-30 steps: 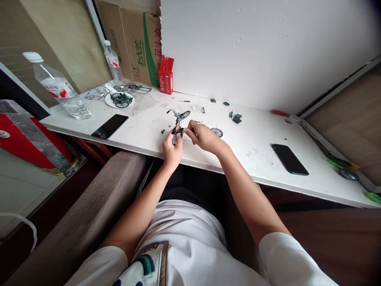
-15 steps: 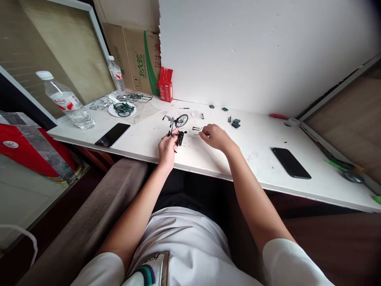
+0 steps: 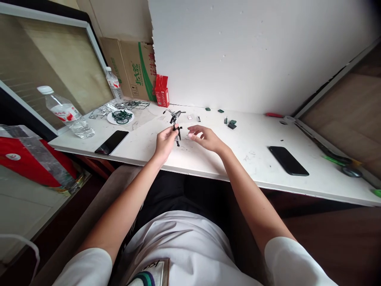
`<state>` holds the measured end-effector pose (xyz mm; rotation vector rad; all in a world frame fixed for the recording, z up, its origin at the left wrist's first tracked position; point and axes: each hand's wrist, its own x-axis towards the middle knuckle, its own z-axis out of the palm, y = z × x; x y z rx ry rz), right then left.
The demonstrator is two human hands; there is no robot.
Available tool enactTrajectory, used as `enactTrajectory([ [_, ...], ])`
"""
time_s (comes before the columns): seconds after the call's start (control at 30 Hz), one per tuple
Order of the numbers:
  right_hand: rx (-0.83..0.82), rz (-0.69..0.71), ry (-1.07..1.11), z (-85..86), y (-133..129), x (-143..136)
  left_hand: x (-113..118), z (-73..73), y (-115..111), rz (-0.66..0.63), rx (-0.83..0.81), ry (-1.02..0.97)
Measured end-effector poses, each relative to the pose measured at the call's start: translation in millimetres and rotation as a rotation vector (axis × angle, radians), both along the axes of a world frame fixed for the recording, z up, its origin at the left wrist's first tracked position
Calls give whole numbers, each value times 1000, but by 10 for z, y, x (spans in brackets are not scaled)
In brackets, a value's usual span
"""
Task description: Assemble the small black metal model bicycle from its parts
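Scuffed white bench (image 3: 256,167): left hand (image 3: 165,143) pinches a spindly dark bike (image 3: 174,118); right hand (image 3: 206,138) curves beside it, grip unclear.

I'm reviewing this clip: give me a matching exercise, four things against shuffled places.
1. bicycle model
2. green bicycle parts
3. red box
4. right hand

A. on the white plate
B. beside the bicycle model, not gripping it
C. held in the left hand
D. beside the cardboard carton

Pairs: 1-C, 2-A, 3-D, 4-B
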<state>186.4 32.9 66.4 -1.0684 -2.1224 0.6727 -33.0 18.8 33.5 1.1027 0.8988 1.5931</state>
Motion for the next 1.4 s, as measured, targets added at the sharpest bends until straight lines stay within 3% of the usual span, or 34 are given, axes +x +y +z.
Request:
enactTrajectory([
  [0.1, -33, 119, 121, 8, -83, -158, 61, 39, 44, -63, 88, 93],
  [0.27, 73, 66, 192, -65, -90, -278, 29, 92, 85, -82, 216, 207],
  [0.47, -115, 97, 456, -121, -22, -325, -218, 185, 198, -155, 243, 180],
  [0.57, -212, 161, 535, -116, -24, -348, -318, 226, 252, -112, 254, 194],
  [0.67, -253, 192, 599, -91, -44, -368, -344, 200, 287, 10, 247, 188],
  [0.77, -289, 208, 670, -51, -63, -373, -332, 143, 284, 57, 126, 147],
  [0.93, -378, 261, 635, -33, -72, -367, -375, 91, 188, -318, -74, 33],
  [1.03, -452, 281, 581, -91, -75, -377, -411, 42, 130, -418, -124, -20],
  [1.2, -458, 204, 545, -159, -57, -347, -440, -69, 109, -375, -199, -115],
  [1.4, -319, -44, 645, -15, 50, -89, -581, -15, 182, -270, -225, -170],
])
